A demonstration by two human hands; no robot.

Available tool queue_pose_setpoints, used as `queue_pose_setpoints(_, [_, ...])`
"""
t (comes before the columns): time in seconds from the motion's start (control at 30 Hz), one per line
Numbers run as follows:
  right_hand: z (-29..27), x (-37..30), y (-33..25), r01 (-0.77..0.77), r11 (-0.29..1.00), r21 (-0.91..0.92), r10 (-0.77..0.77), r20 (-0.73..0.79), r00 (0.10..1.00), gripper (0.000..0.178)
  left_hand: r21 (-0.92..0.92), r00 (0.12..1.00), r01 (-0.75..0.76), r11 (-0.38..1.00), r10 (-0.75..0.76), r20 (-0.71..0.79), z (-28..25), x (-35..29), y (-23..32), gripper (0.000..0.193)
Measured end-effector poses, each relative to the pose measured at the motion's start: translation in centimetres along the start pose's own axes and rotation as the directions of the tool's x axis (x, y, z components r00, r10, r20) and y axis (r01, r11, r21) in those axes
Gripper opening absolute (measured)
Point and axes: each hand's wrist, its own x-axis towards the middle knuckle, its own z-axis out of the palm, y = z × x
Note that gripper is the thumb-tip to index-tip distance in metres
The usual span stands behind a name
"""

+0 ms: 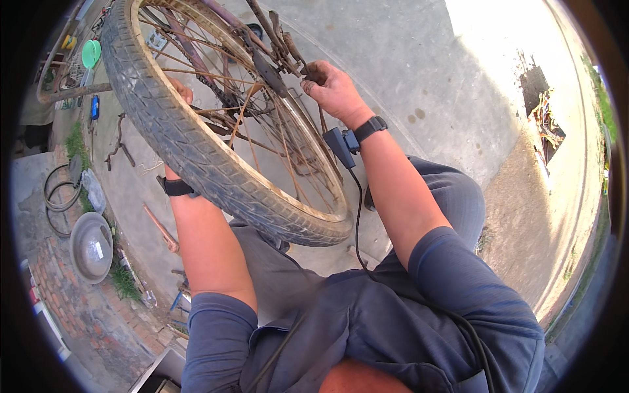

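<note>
Bicycle wheel (196, 160) lies between the left fingers (183, 90) and right fingers (318, 69).

We have our right-hand grip (333, 92), thumb and fingers bent together, at the rusty brown metal rods (289, 47) beside a bicycle wheel's worn grey-black rubber tyre (167, 134). Our left-hand grip (181, 90) is partly hidden behind that tyre, near thin rusty metal spokes (243, 112); to our left lies a round grey metal basin (84, 261).
</note>
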Motion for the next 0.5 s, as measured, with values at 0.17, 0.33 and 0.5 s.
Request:
queue_pose_setpoints(0.17, [-0.8,-1.1,0.3,0.010,0.993,-0.119,-0.015,-0.040,0.999,0.031,0.078,0.974,0.126,0.989,-0.109,-0.197,1.2,-0.8,0.0,0.031])
queue_pose_setpoints(0.33, [1.0,-0.4,-0.2,0.100,0.992,-0.079,-0.112,-0.164,0.980,0.024,0.011,0.991,-0.030,1.000,0.031,-0.134,-0.2,-0.6,-0.4,0.018])
queue_pose_setpoints(0.5, [1.1,0.1,-0.2,0.163,0.966,-0.200,-0.191,-0.131,0.973,0.016,0.035,0.990,-0.139,0.990,0.137,0.042,-4.1,0.3,-2.2,0.017])
